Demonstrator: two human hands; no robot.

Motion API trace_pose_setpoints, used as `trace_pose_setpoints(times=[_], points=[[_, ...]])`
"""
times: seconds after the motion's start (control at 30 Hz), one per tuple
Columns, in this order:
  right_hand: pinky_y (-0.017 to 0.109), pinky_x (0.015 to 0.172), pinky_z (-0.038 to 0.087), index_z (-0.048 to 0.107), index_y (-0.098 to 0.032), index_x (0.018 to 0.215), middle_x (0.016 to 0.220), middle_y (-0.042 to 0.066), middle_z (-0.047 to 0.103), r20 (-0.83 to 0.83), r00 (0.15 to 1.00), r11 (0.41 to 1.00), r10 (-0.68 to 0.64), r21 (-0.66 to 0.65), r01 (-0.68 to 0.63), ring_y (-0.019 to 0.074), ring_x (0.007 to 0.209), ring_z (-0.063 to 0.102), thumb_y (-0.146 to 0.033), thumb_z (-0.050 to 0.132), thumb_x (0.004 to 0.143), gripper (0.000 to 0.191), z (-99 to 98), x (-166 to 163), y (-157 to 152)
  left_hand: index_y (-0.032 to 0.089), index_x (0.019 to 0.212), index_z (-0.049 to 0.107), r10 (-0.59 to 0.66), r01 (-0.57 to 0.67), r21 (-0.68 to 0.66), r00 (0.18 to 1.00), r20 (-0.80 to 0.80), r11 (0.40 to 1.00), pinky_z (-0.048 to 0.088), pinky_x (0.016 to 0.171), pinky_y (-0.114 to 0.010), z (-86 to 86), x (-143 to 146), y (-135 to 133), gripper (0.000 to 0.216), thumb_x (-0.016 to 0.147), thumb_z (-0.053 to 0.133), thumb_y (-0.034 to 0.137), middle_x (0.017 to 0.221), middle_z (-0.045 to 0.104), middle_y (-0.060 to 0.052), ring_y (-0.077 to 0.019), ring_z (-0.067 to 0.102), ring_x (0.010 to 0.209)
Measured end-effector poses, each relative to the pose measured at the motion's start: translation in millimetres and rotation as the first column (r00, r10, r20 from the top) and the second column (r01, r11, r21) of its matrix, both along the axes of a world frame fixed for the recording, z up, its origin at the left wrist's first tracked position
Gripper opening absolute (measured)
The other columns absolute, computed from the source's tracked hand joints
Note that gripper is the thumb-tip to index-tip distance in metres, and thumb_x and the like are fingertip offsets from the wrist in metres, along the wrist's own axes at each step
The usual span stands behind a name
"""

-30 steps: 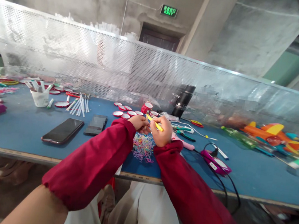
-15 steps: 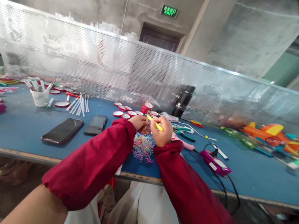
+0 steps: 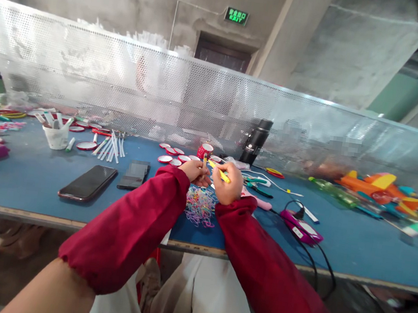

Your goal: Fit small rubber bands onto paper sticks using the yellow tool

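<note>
Both my hands meet above a heap of small coloured rubber bands (image 3: 199, 206) on the blue table (image 3: 29, 179). My right hand (image 3: 227, 184) is closed around a thin yellow stick (image 3: 219, 172) that points up and left. My left hand (image 3: 195, 171) is pinched shut on a small yellowish piece (image 3: 204, 161) held upright beside the stick's tip. Red sleeves cover both forearms.
A black phone (image 3: 88, 183) and a dark card (image 3: 134, 174) lie left of my hands. Red-rimmed round lids (image 3: 172, 158), a white cup of pens (image 3: 56, 135), a black flask (image 3: 255, 141), green pliers (image 3: 257, 184), a purple corded device (image 3: 302, 227) and orange toy planes (image 3: 376, 186) surround them. A perforated metal screen (image 3: 125, 89) backs the table.
My right hand has shifted slightly right and tilted the yellow stick. A small yellowish piece now stands up from my left fingers.
</note>
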State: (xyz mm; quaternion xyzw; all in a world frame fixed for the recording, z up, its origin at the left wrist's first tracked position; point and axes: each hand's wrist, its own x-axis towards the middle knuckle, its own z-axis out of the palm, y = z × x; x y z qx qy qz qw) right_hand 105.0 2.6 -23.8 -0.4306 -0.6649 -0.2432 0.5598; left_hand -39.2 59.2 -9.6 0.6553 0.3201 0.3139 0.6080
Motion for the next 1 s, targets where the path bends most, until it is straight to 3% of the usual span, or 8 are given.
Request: trace_pose_setpoints(times=[0.67,1.0], points=[[0.034,0.069,0.045,0.057,-0.023,0.079,0.075,0.002,0.064,0.004,1.000,1.000,0.013,0.006,-0.013,0.0199,0.073,0.059,-0.025,0.059,0.085,0.007,-1.0,-1.5,-0.7,0.013,0.092,0.054,0.027,-0.027,0.001,1.000,0.000,1.000,0.049,0.051,-0.018,2.7,-0.1,-3.9,0.011,0.097,0.044,0.011,0.065,0.066,-0.002,-0.0096,0.063,0.049],[0.034,0.069,0.045,0.057,-0.023,0.079,0.075,0.002,0.064,0.003,1.000,1.000,0.009,0.010,-0.009,0.0198,0.072,0.059,-0.027,0.059,0.086,0.008,0.2,-2.1,-1.6,0.013,0.092,0.056,0.044,-0.044,-0.017,0.999,0.020,0.999,0.051,0.053,-0.019,1.3,1.0,-2.4,0.004,0.094,0.056,0.017,0.065,0.066,-0.001,-0.0107,0.065,0.051]])
